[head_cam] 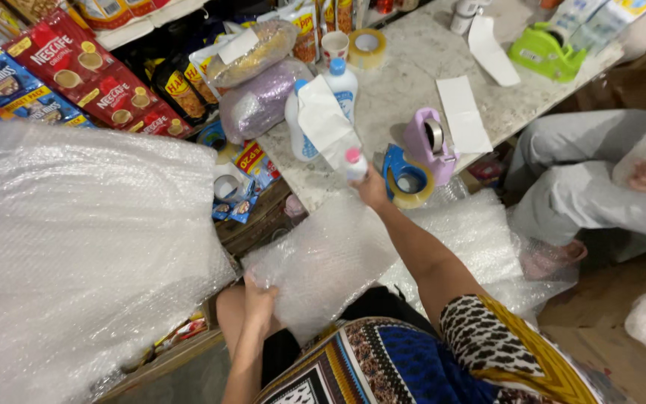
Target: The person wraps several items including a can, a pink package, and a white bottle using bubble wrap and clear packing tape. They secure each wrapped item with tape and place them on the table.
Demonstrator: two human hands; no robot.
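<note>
Right hand [371, 188] closed around small pink-capped white bottle [355, 166] at frame centre, table edge [315, 196]. Left hand [259, 298] pinches bubble wrap sheet [323, 258] lower centre. Best kept flat, taut, bottle laid mid-sheet.

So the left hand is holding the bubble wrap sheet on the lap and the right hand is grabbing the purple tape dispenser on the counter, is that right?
Not quite. The left hand does hold the bubble wrap sheet on the lap, but the right hand grips a small white bottle with a pink cap at the counter's edge. The purple tape dispenser sits untouched beside it, as the head view shows.
</note>
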